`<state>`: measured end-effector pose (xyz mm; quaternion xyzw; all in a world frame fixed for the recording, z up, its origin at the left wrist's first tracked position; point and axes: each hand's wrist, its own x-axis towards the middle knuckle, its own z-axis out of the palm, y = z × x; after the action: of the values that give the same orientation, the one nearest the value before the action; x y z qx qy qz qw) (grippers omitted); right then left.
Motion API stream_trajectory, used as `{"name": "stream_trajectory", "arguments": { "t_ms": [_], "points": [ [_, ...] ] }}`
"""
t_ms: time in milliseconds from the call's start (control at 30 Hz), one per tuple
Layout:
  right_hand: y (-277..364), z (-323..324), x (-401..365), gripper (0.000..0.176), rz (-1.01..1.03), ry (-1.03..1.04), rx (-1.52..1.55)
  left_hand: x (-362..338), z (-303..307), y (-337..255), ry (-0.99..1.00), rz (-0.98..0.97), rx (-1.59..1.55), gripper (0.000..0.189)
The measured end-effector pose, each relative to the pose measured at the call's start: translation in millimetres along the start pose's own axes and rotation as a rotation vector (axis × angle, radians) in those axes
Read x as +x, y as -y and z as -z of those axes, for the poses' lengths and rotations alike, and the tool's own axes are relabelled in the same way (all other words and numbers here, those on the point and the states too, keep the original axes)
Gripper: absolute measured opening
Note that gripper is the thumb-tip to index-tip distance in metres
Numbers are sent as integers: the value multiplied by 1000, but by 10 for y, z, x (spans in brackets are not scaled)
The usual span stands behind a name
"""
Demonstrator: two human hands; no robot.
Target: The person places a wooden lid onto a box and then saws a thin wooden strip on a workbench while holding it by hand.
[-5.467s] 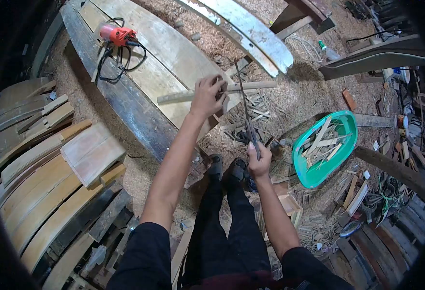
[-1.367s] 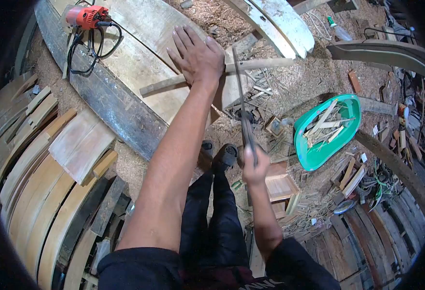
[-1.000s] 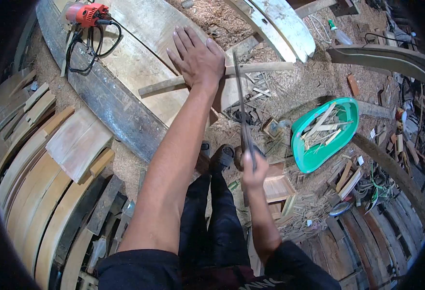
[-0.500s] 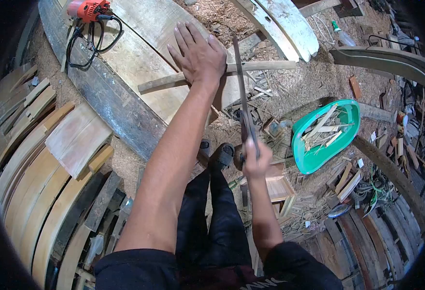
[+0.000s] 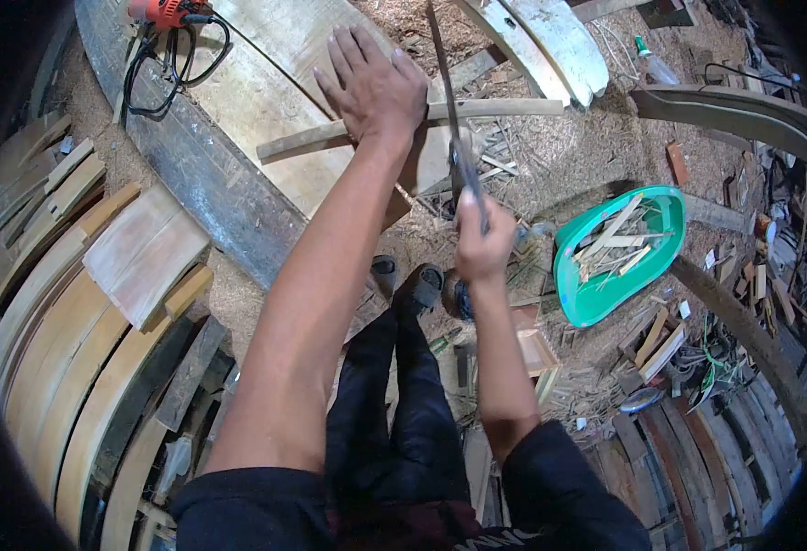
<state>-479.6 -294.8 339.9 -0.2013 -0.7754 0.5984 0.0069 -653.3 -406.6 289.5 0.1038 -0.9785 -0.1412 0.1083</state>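
Note:
My left hand lies flat with fingers stretched out, pressing a narrow wooden strip down against a wide wooden board. The strip sticks out past the board's right edge. My right hand is wrapped round the handle of a handsaw, whose long blade points away from me. The blade crosses the overhanging part of the strip, just right of my left hand.
A red power tool with a black cord rests on the board at upper left. A green tub of wood scraps stands at right on the shavings-covered floor. Curved planks are stacked at left. My sandalled feet are below the board.
My right hand has pushed the saw forward, away from my body, along the strip's crossing point. My left hand stays flat on the strip.

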Motion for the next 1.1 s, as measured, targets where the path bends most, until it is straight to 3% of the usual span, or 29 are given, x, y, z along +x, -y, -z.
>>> {"name": "stream_trajectory", "arguments": {
  "t_ms": [33, 100, 133, 333, 400, 500, 600, 633, 667, 700, 733, 833, 933, 967, 1067, 1100],
  "points": [
    [86, 66, -160, 32, -69, 28, -4, 26, -8, -19, -5, -1, -7, 67],
    [-141, 217, -730, 30, -9, 3, -25, 25, -12, -49, -6, 10, -13, 67],
    [-92, 283, -937, 30, -52, 8, 92, 38, -17, -38, -13, 15, -10, 66],
    [29, 106, -202, 32, -46, 22, 27, 44, 3, -43, -23, 0, -3, 65],
    [37, 102, -222, 32, -68, 14, 27, 27, 38, -52, 0, 13, -30, 65],
    [14, 340, -1017, 28, 54, -28, 1, 37, -2, -45, -26, 7, 6, 65],
    [-83, 368, -843, 29, -93, 13, 76, 27, 18, -52, -3, 17, -32, 65],
    [-250, 277, -576, 30, -23, 27, 35, 21, -59, -19, -34, 2, -23, 66],
    [18, 154, -251, 30, 12, 8, -39, 69, -58, -43, -32, 7, -37, 66],
    [29, 118, -170, 30, -56, 35, -8, 86, -39, -39, -21, 16, -44, 67],
    [23, 111, -159, 29, -127, 61, 20, 76, -17, -38, -7, 25, -53, 67],
    [-49, 311, -604, 29, 28, 36, -89, 39, -14, -54, 9, 26, -78, 66],
    [5, 316, -725, 29, 103, -29, 80, 183, -38, -12, -31, 16, -54, 66],
    [-119, 276, -555, 30, -19, 1, 14, 85, -42, -4, -21, 12, -38, 66],
    [25, 50, -5, 31, -121, 48, 39, 76, -20, -23, 29, 28, -25, 66],
    [78, 100, -118, 33, -39, 34, -23, 85, 59, -53, 85, 45, -32, 66]
  ]
}}
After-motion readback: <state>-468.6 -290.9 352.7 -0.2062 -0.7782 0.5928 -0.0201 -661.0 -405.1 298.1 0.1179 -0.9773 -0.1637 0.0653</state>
